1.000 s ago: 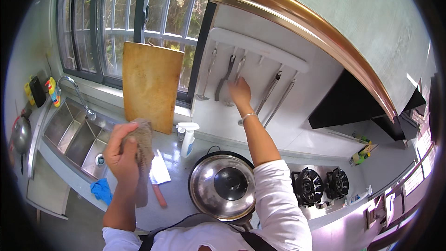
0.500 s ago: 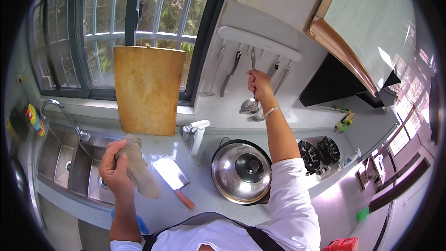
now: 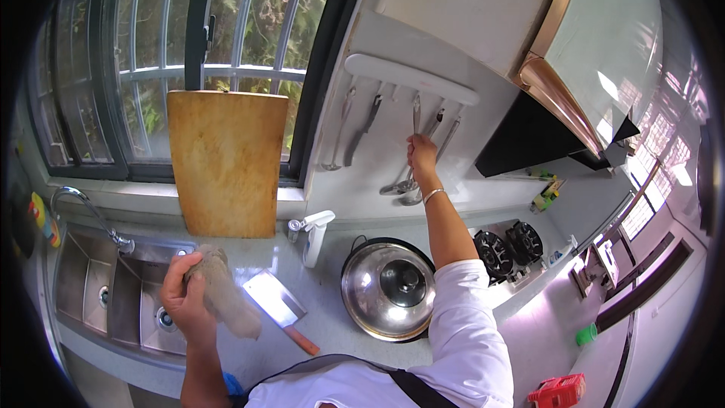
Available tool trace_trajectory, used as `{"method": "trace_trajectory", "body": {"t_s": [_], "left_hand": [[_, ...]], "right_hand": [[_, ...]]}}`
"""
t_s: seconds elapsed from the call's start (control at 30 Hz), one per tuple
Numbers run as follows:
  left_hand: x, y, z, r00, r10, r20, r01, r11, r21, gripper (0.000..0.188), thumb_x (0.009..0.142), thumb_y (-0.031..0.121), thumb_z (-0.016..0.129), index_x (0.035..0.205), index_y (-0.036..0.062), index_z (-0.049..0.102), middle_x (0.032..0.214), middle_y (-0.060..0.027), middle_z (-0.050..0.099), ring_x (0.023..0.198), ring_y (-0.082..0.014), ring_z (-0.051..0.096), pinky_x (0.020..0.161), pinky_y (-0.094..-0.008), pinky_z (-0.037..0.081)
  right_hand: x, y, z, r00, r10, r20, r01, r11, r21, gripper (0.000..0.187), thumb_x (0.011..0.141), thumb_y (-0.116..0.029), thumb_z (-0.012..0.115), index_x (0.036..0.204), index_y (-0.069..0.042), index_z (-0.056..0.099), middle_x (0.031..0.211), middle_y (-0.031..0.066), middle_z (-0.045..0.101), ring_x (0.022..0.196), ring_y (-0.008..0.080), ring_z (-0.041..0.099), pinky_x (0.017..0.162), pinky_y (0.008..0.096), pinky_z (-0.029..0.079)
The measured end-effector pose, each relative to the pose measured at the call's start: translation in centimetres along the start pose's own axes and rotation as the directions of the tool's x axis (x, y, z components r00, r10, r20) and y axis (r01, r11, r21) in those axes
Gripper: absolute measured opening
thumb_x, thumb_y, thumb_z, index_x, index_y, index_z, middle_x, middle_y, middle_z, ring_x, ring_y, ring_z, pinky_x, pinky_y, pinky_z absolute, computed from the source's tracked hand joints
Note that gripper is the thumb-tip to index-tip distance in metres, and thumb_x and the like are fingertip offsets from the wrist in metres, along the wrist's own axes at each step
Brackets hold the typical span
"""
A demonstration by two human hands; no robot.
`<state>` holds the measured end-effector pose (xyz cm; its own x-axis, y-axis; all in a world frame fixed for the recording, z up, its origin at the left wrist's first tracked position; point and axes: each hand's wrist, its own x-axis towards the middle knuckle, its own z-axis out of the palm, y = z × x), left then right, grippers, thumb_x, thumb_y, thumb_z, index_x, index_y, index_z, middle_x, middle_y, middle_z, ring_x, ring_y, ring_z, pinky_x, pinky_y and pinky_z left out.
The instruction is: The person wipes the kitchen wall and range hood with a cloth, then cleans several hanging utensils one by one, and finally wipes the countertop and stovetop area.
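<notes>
My right hand (image 3: 423, 155) is stretched up to the wall rack (image 3: 408, 78), its fingers closed around the handle of a metal slotted ladle (image 3: 416, 109). The ladle's upper end is at the rack's row of hooks, and its bowl hangs low against the wall, overlapping other utensils. In my left hand (image 3: 183, 295) is a crumpled grey-brown cloth (image 3: 226, 298), held above the counter beside the sink. A cleaver (image 3: 276, 298) with a wooden handle lies flat on the counter to the right of the cloth.
A wooden cutting board (image 3: 226, 166) leans upright at the window. Near it stand a white spray bottle (image 3: 316, 238) and a small clear jar (image 3: 294, 230). A lidded wok (image 3: 362, 287) sits on the counter, with a double sink (image 3: 121, 329) at left and gas burners (image 3: 495, 253) at right.
The view has shifted slightly. My right hand stays on the ladle's handle, now lower along it, and the ladle's bowl has swung left against the wall. The cloth remains in my left hand.
</notes>
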<state>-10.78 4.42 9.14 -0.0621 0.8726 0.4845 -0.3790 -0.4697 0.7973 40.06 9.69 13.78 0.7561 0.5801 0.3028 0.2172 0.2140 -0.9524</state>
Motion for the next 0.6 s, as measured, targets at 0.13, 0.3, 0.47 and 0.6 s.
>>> {"method": "trace_trajectory", "body": {"t_s": [0.13, 0.3, 0.47, 0.6], "left_hand": [[-0.4, -1.0, 1.0, 1.000, -0.022, -0.006, 0.022, 1.000, 0.012, 0.021, 0.076, -0.007, 0.050, 0.094, -0.0043, 0.060, 0.090, -0.0040, 0.055, 0.084, -0.0112, 0.052, 0.078, -0.0229, 0.042], [-0.2, -0.7, 4.2, 0.988, -0.039, 0.150, 0.012, 0.984, 0.175, 0.023, 0.074, -0.008, 0.049, 0.093, -0.0042, 0.062, 0.088, -0.0058, 0.056, 0.081, -0.0122, 0.055, 0.073, -0.0235, 0.044], [2.9, 0.5, 10.6, 0.876, -0.025, 0.482, -0.219, 0.869, 0.443, 0.025, 0.070, -0.009, 0.053, 0.091, -0.0024, 0.064, 0.082, -0.0092, 0.058, 0.075, -0.0170, 0.056, 0.067, -0.0247, 0.044], [6.4, -0.1, 17.3, 0.728, 0.111, 0.677, -0.448, 0.824, 0.347, 0.024, 0.071, -0.003, 0.060, 0.094, 0.0020, 0.066, 0.080, -0.0095, 0.059, 0.074, -0.0207, 0.058, 0.067, -0.0273, 0.045]], "right_hand": [[0.5, 1.7, 0.1, 0.995, 0.039, 0.090, -0.048, 0.994, 0.093, 0.017, 0.087, -0.018, 0.048, 0.079, -0.004, 0.054, 0.052, -0.0016, 0.040, 0.042, 0.0072, 0.036, 0.036, 0.0233, 0.024], [3.3, 6.6, -2.2, 0.991, -0.128, 0.049, 0.133, 0.986, -0.100, 0.020, 0.087, -0.017, 0.050, 0.094, 0.000, 0.056, 0.062, 0.0049, 0.050, 0.057, 0.0146, 0.051, 0.052, 0.0268, 0.041], [-4.1, 2.2, 1.3, 0.850, -0.525, 0.048, 0.507, 0.789, -0.349, 0.042, 0.082, -0.018, 0.060, 0.120, -0.002, 0.050, 0.115, 0.0133, 0.051, 0.106, 0.0228, 0.050, 0.094, 0.0375, 0.037], [-14.6, -3.6, 4.2, 0.524, -0.347, 0.778, 0.114, 0.934, 0.340, 0.054, 0.084, -0.012, 0.060, 0.133, -0.005, 0.038, 0.124, 0.0080, 0.049, 0.115, 0.0166, 0.046, 0.097, 0.0312, 0.036]]}}
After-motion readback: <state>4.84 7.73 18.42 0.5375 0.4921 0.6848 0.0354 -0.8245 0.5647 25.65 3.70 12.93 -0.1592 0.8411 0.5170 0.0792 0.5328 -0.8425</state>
